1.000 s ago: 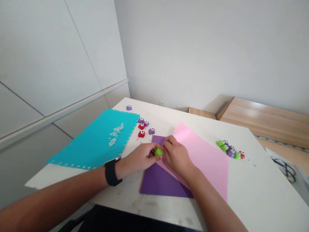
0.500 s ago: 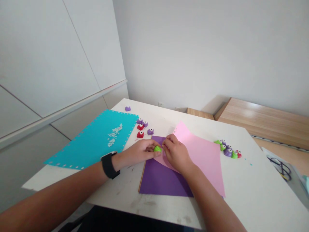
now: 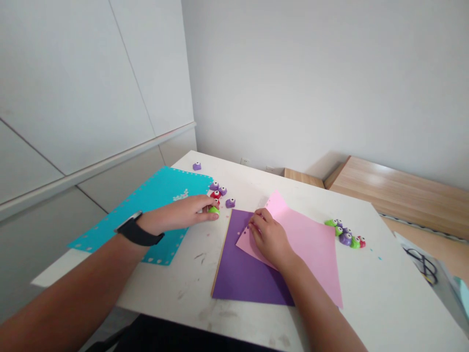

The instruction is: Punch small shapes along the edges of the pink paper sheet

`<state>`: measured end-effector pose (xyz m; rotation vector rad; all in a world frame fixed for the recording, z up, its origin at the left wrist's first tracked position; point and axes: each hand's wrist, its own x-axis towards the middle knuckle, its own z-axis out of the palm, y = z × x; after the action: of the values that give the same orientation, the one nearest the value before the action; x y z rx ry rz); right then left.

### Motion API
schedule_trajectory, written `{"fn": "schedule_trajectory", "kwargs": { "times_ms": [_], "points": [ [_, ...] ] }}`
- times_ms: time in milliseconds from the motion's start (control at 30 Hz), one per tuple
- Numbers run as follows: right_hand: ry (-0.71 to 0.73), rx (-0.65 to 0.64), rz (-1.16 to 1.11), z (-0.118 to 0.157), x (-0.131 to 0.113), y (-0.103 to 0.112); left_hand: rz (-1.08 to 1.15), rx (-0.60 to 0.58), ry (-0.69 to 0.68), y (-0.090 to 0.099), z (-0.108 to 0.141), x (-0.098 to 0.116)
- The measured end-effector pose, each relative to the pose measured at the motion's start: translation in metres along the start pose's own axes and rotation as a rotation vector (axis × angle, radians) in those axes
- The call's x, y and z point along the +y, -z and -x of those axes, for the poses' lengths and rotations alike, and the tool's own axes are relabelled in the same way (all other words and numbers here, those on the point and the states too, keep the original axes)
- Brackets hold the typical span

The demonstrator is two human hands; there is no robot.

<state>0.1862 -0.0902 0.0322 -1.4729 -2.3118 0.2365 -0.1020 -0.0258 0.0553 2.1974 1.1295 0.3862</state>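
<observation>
My left hand (image 3: 196, 209) is closed on a green craft punch (image 3: 214, 210) at the right edge of the blue sheet. Close behind it are red punches (image 3: 215, 194), one partly hidden by my fingers. With fingertips pinched, my right hand (image 3: 269, 237) holds the left edge of the pink paper (image 3: 308, 239), which is lifted at that side and has small punched holes. Under it lies purple paper (image 3: 242, 278). Beside the left hand's punch are several purple punches (image 3: 230, 203).
The blue sheet (image 3: 146, 200), with holes along its edges, lies left, bearing small white cut-outs (image 3: 181, 195). A cluster of green, purple and red punches (image 3: 345, 238) stands at the right of the white table (image 3: 176, 293). A wooden cabinet (image 3: 403, 186) is beyond.
My left hand has moved left and away from the pink paper, carrying the green craft punch to the red ones. My right hand stays on the paper, where holes now show at its edge.
</observation>
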Motion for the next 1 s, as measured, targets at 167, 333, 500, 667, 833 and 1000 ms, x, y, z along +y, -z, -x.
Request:
{"fn": "schedule_trajectory", "kwargs": {
  "times_ms": [167, 333, 500, 667, 833, 1000],
  "points": [
    [-0.006, 0.025, -0.022, 0.000, 0.002, -0.002, -0.109, 0.041, 0.022, -0.001, 0.002, -0.019],
    [0.004, 0.039, -0.043, -0.001, 0.004, -0.004, -0.164, 0.012, -0.003, 0.000, 0.003, -0.014],
    [0.014, 0.069, -0.064, 0.000, 0.003, -0.004, -0.152, 0.076, -0.014, 0.002, 0.001, 0.004],
    [0.049, 0.113, -0.064, 0.000, -0.003, 0.000, 0.053, 0.256, -0.010, -0.023, -0.001, 0.039],
    [0.080, 0.163, -0.078, 0.002, -0.010, 0.000, 0.232, 0.055, -0.037, -0.071, -0.002, 0.056],
    [0.105, 0.246, -0.115, 0.001, -0.010, 0.022, 0.287, 0.024, -0.007, -0.090, -0.007, 0.044]
  ]
}}
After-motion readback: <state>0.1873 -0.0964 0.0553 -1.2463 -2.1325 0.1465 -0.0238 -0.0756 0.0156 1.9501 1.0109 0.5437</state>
